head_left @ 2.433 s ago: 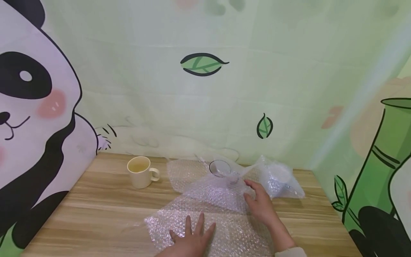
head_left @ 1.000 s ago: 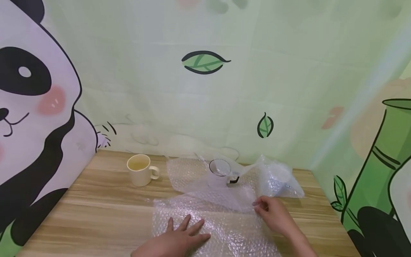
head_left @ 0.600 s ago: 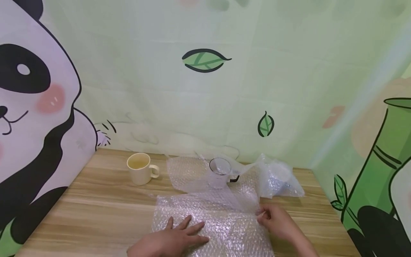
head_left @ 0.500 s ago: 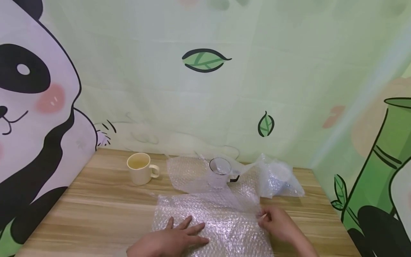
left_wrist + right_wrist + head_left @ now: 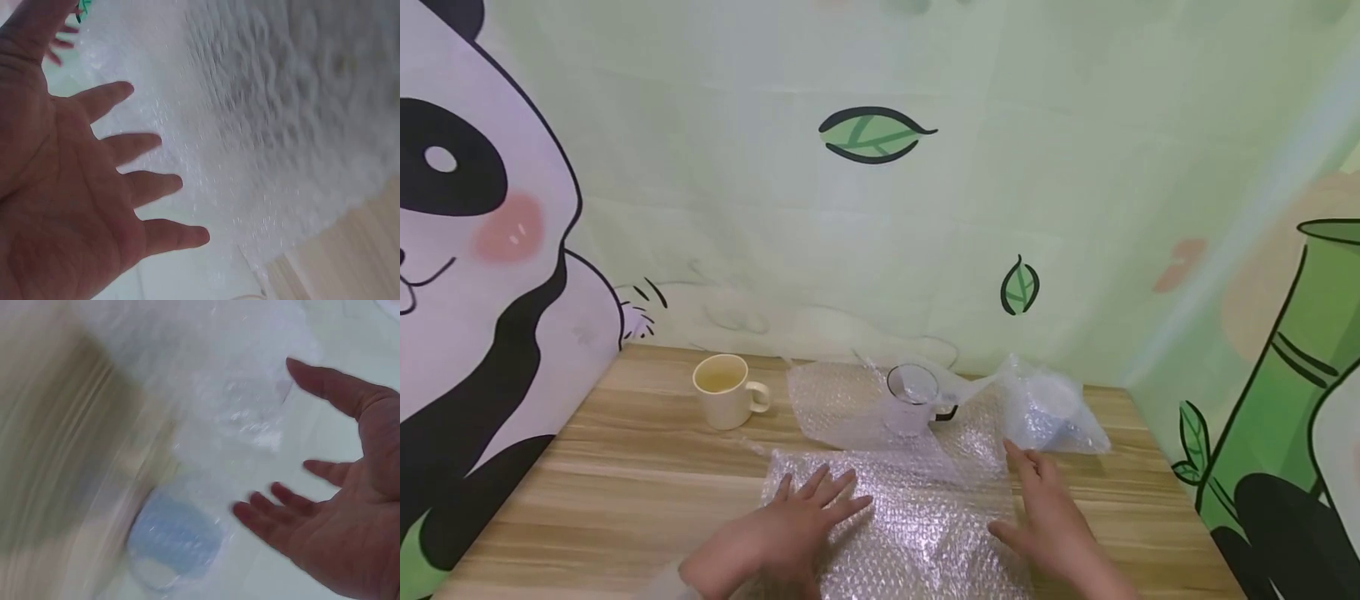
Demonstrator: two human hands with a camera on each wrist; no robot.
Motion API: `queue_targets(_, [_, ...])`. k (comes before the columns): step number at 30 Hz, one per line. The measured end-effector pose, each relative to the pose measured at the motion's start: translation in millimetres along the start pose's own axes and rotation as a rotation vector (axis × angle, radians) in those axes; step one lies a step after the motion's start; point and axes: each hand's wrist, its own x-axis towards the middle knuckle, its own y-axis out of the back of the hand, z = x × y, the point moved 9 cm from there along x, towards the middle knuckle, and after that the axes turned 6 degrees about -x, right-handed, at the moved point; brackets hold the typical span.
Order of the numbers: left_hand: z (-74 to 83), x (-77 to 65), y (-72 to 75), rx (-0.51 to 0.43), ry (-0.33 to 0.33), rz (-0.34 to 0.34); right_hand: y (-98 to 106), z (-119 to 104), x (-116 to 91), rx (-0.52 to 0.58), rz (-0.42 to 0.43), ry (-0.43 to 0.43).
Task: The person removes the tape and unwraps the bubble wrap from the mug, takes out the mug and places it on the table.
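The wood-grained surface (image 5: 647,475) is backed by a creased, pale-green printed backdrop (image 5: 745,208); a cream mug (image 5: 722,408) is seen upright at the left rear of the surface, its handle turned toward frame right and its inside tinted yellow; at the right rear a bubble-wrapped bundle (image 5: 1056,408) is set, something bluish being glimpsed through the film; the frame's left side is filled by a printed panda (image 5: 531,167) with a pink cheek; a large leaf (image 5: 872,137) is printed at upper centre, a small leaf (image 5: 1020,287) lower and to its right; a green bamboo stalk (image 5: 1318,308) is shown at far right.
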Motion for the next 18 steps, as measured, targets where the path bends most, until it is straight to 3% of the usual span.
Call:
queue_targets(4, [-9.0, -0.7, 6.1, 0.033, 0.050, 0.030, -6, -38, -7, -0.056, 0.005, 0.224])
queue_targets(8, [-15.3, -0.8, 3.4, 0.032, 0.094, 0.012, -31, -54, -15, -0.104, -0.136, 0.377])
queue_targets(13, [-20.7, 0.6, -3.5, 0.048, 0.129, -0.010, -56, -44, -16, -0.083, -0.304, 0.350])
queue_targets(18, [-24.7, 0.9, -9.3, 0.028, 0.150, -0.033, -69, -32, -16, -0.061, -0.396, 0.272])
